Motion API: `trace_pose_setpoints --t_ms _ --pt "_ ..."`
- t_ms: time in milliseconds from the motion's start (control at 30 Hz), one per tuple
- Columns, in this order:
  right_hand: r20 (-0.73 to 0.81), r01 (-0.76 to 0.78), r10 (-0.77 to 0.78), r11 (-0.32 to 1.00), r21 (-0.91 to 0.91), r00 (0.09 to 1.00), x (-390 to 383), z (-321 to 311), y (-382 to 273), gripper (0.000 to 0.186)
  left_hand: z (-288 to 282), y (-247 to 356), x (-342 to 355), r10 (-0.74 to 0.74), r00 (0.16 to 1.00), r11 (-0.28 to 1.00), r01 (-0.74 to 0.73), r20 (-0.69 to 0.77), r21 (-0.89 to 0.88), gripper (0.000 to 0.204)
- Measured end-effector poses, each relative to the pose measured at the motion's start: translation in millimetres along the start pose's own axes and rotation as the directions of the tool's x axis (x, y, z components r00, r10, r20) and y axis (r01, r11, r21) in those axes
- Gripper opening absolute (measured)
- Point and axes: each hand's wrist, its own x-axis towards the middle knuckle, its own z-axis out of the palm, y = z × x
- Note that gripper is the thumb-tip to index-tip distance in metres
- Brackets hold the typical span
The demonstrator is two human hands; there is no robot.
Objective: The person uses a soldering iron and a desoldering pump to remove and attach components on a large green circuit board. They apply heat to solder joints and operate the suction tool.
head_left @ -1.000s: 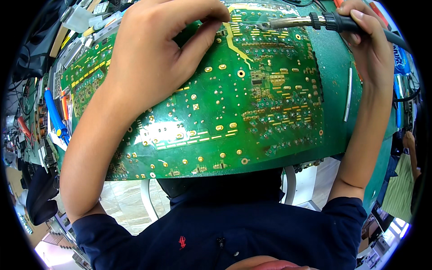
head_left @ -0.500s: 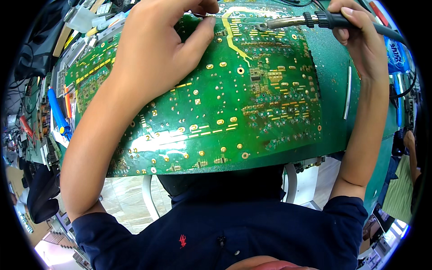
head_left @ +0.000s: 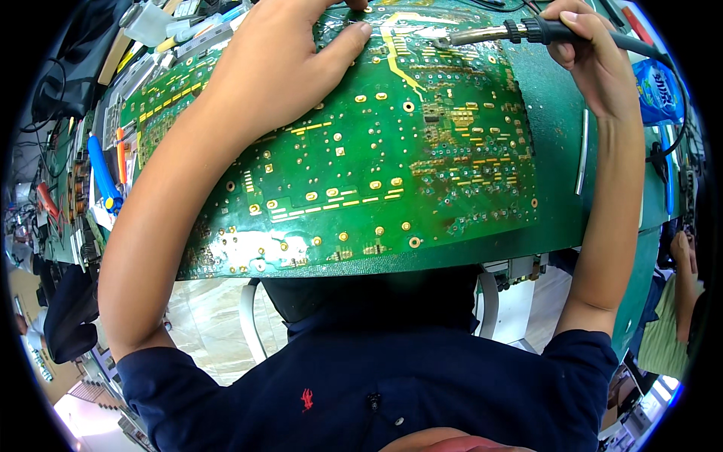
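A large green circuit board (head_left: pixel 361 166) with rows of gold pads lies in front of me. My right hand (head_left: pixel 591 53) is closed round the black grip of a soldering iron (head_left: pixel 520 32), its cable running off to the right. The iron's darkened tip points left, at the board's upper part. Across the upper left of the board reaches my left hand (head_left: pixel 290 64), its thumb stretched toward the iron. Its fingers curl in at the picture's top edge, partly cut off, and what they hold is hidden.
A green mat (head_left: pixel 557 158) lies under the board, with a thin silver tube (head_left: pixel 582 151) to the right. Blue-handled pliers (head_left: pixel 102 173) and clutter stand left. A blue packet (head_left: pixel 659 92) is at the right, and another person's hand (head_left: pixel 684 245) shows at the far right.
The board appears slightly higher and further right in the picture. Both hands and the iron keep nearly the same pose. The other person's hand at the far right has moved.
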Motion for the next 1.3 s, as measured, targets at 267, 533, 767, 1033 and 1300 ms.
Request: trace_pose_setpoints --t_ms 267,533,767,1033,1300 --pt "-0.015 -0.056 0.056 0.998 0.008 0.998 -5 6 -1 0.022 6 -13 -1 -0.008 1.000 0.999 0.008 0.001 -0.048 0.022" --pt "0.022 -0.133 0.132 0.990 0.047 0.991 -1 -5 -3 0.022 -3 0 4 -0.049 0.999 0.985 0.046 -0.011 -0.169 0.011" --pt "0.034 -0.204 0.202 0.974 0.095 0.979 -1 -8 0 0.021 10 -19 0 0.171 0.977 0.971 -0.189 -0.130 -0.146 0.008" --pt "0.021 -0.146 0.145 0.987 0.070 0.989 -4 -2 0 0.021 -1 3 -2 0.227 0.967 0.963 -0.240 -0.113 -0.123 0.006" --pt "0.042 -0.080 0.077 0.993 0.085 0.996 -2 -4 2 0.021 2 -10 1 0.207 0.978 0.974 -0.207 -0.012 -0.087 0.006"
